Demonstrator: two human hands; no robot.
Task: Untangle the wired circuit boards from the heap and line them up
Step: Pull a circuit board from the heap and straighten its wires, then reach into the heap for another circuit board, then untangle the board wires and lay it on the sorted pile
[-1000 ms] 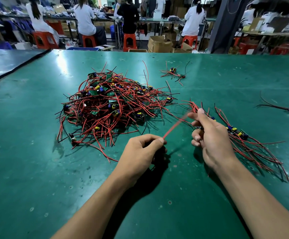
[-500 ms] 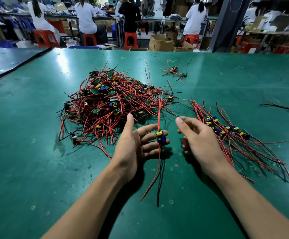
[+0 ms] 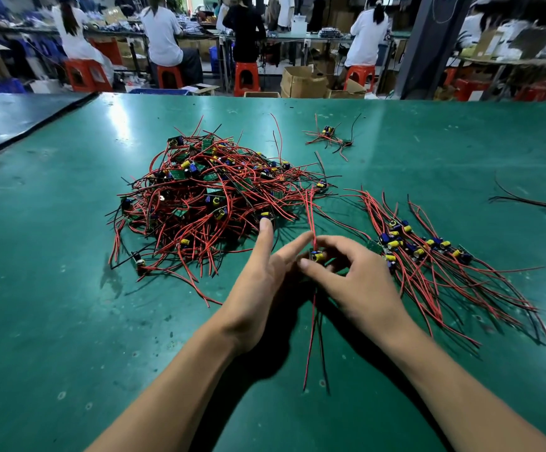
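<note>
Between the heap (image 3: 213,197) and the lined-up row (image 3: 428,252), the right hand (image 3: 362,285) is pinching one wired circuit board (image 3: 317,256) with curled fingers (image 3: 343,244). The left hand (image 3: 258,285) is lying beside it, with straight fingers. Its wires (image 3: 310,337) are running lengthwise, away from and toward the person. The green worktop (image 3: 69,288) is carrying everything. Behind it, people (image 3: 164,37) are sitting on red stools (image 3: 245,78).

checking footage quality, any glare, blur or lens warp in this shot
Head view: glare streaks the table upper left; the pillar leans, wide-angle; left hand and right hand, pinching a board, cast soft shadows; background workers look soft.
</note>
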